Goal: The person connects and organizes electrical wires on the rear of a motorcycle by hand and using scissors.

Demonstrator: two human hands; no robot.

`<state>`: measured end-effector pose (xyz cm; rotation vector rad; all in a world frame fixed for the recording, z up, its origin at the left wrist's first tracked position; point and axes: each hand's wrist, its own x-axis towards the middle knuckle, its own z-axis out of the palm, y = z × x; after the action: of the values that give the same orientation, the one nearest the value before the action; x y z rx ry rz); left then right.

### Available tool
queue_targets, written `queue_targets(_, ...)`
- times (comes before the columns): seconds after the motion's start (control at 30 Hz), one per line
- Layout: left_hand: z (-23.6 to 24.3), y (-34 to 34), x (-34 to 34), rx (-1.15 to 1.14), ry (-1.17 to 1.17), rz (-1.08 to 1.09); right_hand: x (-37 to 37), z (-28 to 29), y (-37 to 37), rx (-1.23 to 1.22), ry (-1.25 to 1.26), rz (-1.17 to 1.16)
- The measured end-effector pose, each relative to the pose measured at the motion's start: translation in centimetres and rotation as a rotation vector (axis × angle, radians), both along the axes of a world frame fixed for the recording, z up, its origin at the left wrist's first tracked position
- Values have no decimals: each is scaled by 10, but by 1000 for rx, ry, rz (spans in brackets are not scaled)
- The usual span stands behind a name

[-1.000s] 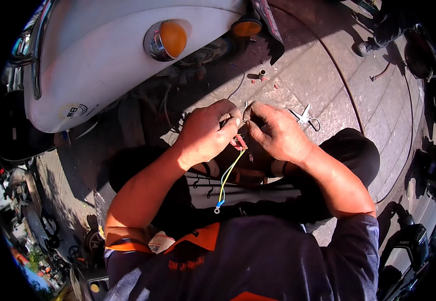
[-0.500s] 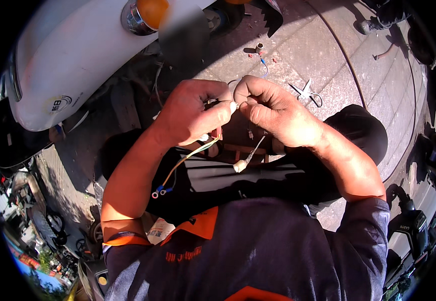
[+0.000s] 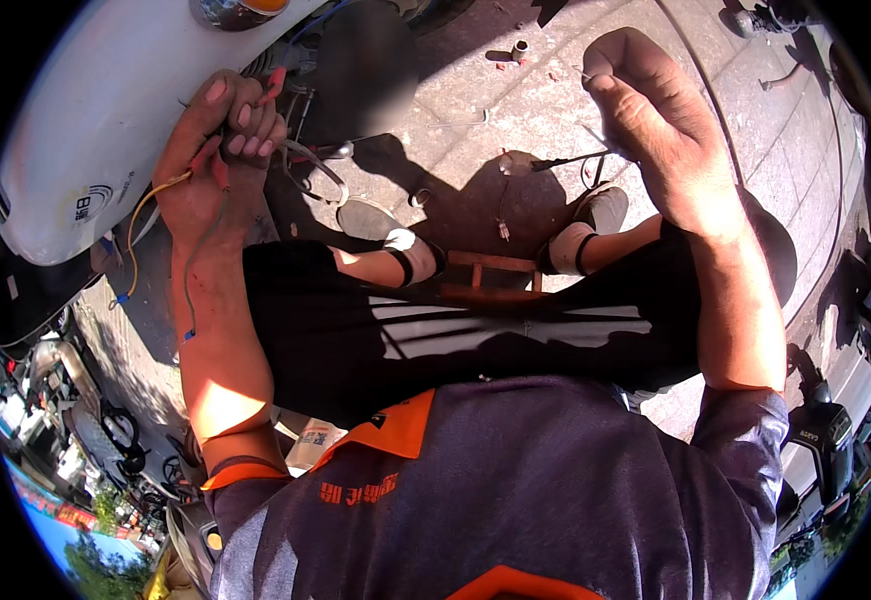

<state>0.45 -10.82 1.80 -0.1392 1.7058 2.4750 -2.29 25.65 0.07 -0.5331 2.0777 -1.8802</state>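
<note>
My left hand [image 3: 220, 140], curled and palm-up beside a white scooter panel [image 3: 105, 130], grips a wire bundle with red connectors [image 3: 210, 165]. A yellow wire [image 3: 133, 235] and a greyish-green wire [image 3: 192, 265] dangle from it, ending in blue terminals [image 3: 120, 299]. My right hand [image 3: 660, 125] is raised at the right, thumb and index pinched on a thin wire [image 3: 583, 73]. A dark cable with a pale end [image 3: 555, 160] runs below that hand; whether the hand holds it, I cannot tell.
A small metal socket [image 3: 520, 52] and red scraps lie on the pavement [image 3: 465, 80]. A low wooden stool [image 3: 490, 265] is between my sandalled feet. A long hose [image 3: 705, 75] crosses the ground at right. Another person's shoe [image 3: 750, 22] is at top right; parked motorbikes [image 3: 115, 430] line the edges.
My hands have moved apart and upward: the left turned palm-up toward the scooter with the red connectors and dangling wires, the right moved up and to the right.
</note>
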Motion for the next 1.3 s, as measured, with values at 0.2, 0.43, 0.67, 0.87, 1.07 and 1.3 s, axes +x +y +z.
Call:
queue_targets(0.2,-5,32,-1,38,-58,-133,6,-50,-32,569,344,195)
queue_targets(0.43,-11,24,-2,218,53,-240,-7,-78,-36,812,388,189)
queue_targets(0.67,-3,24,7,92,73,-235,-12,-62,-53,882,643,10)
queue_targets(0.87,-3,30,13,254,41,-301,1,-16,-80,219,411,-76)
queue_targets(1.07,-22,37,12,52,49,-278,9,7,-85,226,628,48)
queue_targets(1.3,-22,45,4,-137,75,-386,8,4,-77,124,444,43)
